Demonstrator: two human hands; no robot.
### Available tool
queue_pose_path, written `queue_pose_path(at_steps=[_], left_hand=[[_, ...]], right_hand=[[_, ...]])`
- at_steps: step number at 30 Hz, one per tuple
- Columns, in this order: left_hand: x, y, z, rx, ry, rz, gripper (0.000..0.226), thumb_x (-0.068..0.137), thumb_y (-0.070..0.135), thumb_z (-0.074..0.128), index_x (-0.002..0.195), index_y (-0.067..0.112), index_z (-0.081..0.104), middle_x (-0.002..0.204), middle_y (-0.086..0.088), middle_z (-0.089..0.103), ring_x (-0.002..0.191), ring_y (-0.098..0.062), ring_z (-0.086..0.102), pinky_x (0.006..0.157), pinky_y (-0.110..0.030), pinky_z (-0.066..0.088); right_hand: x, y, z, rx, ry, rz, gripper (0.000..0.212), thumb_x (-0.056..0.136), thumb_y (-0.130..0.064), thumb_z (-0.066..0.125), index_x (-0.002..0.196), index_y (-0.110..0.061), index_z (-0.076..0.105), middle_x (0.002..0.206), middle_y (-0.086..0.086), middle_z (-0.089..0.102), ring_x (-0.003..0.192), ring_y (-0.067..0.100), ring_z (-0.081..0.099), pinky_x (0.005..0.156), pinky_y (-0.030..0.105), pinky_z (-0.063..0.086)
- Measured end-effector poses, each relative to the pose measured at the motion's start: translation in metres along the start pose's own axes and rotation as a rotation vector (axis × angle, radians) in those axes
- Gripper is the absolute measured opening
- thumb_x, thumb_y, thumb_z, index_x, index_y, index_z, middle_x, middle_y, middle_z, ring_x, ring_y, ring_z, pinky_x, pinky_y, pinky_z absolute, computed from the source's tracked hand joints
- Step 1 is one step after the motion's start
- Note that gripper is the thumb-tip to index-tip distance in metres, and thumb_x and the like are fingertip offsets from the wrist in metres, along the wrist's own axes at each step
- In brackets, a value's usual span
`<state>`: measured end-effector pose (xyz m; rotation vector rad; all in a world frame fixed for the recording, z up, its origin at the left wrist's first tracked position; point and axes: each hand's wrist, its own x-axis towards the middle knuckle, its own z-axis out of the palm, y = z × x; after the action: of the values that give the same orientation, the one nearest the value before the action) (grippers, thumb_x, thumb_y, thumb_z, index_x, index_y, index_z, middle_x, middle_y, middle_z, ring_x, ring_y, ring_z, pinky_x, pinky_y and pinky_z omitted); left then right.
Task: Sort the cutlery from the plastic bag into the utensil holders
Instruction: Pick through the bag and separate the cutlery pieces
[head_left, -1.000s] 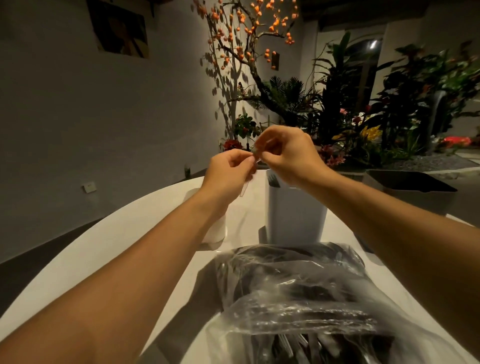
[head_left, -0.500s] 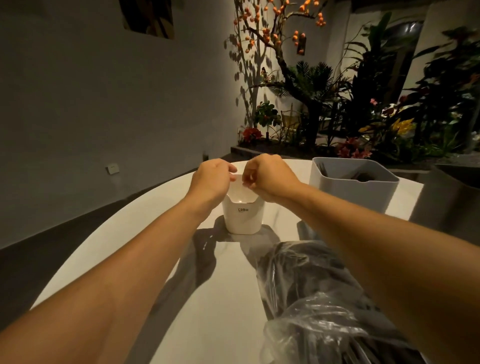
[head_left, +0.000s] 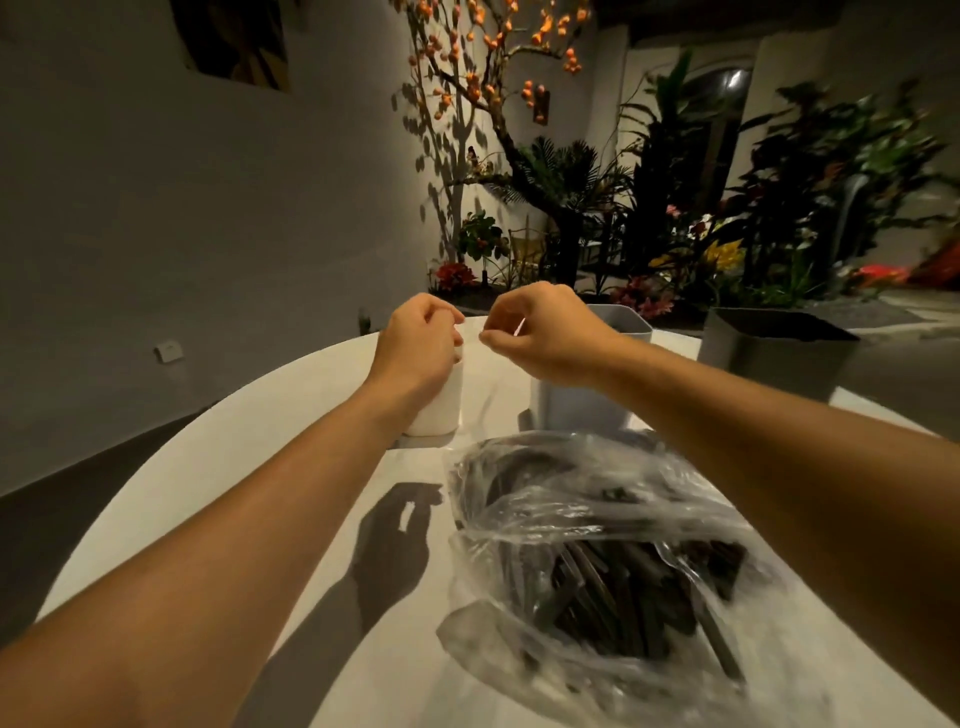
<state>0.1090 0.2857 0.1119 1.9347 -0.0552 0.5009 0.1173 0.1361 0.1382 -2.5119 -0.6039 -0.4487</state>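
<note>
A clear plastic bag (head_left: 597, 545) full of dark cutlery lies on the white round table (head_left: 249, 467), near me on the right. Behind it stand a white holder (head_left: 436, 410), a light grey holder (head_left: 576, 408) and a darker grey holder (head_left: 774, 358). My left hand (head_left: 418, 345) hovers with curled fingers right over the white holder's rim; what its fingertips hold is hidden. My right hand (head_left: 540, 332) is a short gap to the right, above the light grey holder, pinching a thin pale sliver between thumb and fingers.
A grey wall runs along the left, with a socket low down. Potted plants, flowers and an orange-fruited tree fill the background behind the table. My forearms' shadows fall on the tabletop left of the bag.
My hands, close together over the white holder half a second ago, have drawn apart; the right one has shifted right and slightly up. The view has swung back toward the bag.
</note>
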Motion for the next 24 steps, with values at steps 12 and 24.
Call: queue_pose_path(at_steps=[12,24], left_hand=[[-0.128,0.035,0.026,-0.030,-0.470,0.244,0.041,0.097,0.014,0.042,0.059,0.010,0.058,0.051,-0.010,0.054,0.047,-0.023,0.053,0.045,-0.031,0.043],[-0.150,0.004,0.046,0.548,-0.315,0.445,0.040,0.090,0.009,0.066,0.122,0.029,0.055,0.124,0.010,0.059,0.111,-0.014,0.056,0.094,-0.037,0.052]], right_hand=[[-0.142,-0.007,-0.071,0.210,-0.581,0.302,0.034,0.097,-0.009,0.045,0.077,0.005,0.069,0.067,0.015,0.070,0.054,0.023,0.066,0.050,0.025,0.053],[-0.186,0.045,-0.036,-0.395,-0.434,0.012,0.041,0.091,-0.014,0.064,0.131,-0.025,0.061,0.124,0.004,0.061,0.108,0.021,0.057,0.095,0.038,0.053]])
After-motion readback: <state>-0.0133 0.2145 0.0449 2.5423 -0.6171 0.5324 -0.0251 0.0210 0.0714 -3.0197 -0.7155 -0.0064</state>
